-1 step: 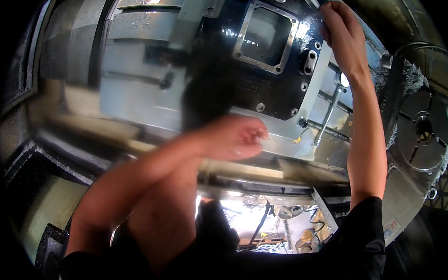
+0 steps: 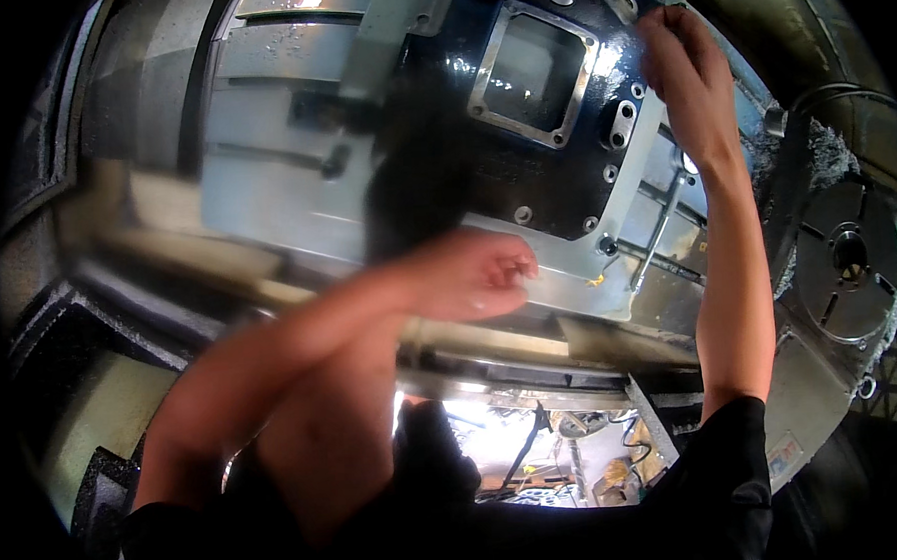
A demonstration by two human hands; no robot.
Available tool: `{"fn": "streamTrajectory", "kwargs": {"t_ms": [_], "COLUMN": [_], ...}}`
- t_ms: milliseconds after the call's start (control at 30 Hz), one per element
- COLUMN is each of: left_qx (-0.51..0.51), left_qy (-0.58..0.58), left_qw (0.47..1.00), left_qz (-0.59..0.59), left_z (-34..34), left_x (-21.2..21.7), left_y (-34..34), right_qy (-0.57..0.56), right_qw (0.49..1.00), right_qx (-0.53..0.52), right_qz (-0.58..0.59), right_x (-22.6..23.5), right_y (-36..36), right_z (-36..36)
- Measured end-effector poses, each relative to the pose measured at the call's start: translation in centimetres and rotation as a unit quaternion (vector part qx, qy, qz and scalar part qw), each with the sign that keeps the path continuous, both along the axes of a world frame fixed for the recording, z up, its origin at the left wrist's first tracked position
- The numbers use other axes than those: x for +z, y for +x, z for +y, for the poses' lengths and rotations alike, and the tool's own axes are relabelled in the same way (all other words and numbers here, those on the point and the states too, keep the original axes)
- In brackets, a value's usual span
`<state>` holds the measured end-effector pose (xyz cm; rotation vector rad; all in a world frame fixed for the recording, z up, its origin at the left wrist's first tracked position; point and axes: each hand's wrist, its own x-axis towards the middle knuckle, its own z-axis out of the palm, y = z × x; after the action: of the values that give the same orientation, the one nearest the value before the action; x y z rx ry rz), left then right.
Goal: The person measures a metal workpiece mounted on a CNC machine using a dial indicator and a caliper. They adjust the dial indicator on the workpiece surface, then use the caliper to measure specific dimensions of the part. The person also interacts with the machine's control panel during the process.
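Note:
A large dark plate (image 2: 504, 172) with a square framed opening (image 2: 564, 135) and several bolt holes lies on a pale metal bed (image 2: 285, 207). My right hand (image 2: 695, 79) reaches over the plate's far right edge, its fingers curled together. Close to its fingertips is the end of a slim metal bar (image 2: 619, 5), slightly blurred; whether they touch it I cannot tell. What the fingers hold, if anything, is hidden. Nearer to me, my left hand (image 2: 473, 274) hangs over the bed's front edge with its fingers folded in. Motion blur hides whether anything small is in it.
Right of the plate, a dial gauge (image 2: 691, 162) stands by a thin rod (image 2: 659, 233). A round slotted metal disc (image 2: 850, 297) and a heap of metal shavings (image 2: 826, 158) are farther right. A small yellow piece (image 2: 596, 281) lies near the bed's front corner.
The metal bar's end has shifted slightly relative to my right fingertips and looks more blurred. My right hand has barely moved, and my left hand stays in place.

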<state>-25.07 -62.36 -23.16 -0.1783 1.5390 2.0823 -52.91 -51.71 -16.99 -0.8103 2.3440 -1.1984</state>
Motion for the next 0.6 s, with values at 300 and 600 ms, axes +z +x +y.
{"fn": "streamTrajectory", "kwargs": {"t_ms": [300,600], "left_qx": [-0.023,0.021], "left_qy": [-0.007,-0.025], "left_qw": [1.0,0.998], "left_qz": [-0.006,0.056], "left_z": [-0.2,0.3], "left_x": [0.5,0.9], "left_y": [-0.4,-0.7], "right_qy": [0.037,0.037], "right_qw": [0.991,0.975], "right_qx": [0.123,0.208], "right_qz": [0.028,0.074], "right_x": [2.5,2.8], "right_y": [8.8,12.0], "right_z": [2.8,3.7]}}
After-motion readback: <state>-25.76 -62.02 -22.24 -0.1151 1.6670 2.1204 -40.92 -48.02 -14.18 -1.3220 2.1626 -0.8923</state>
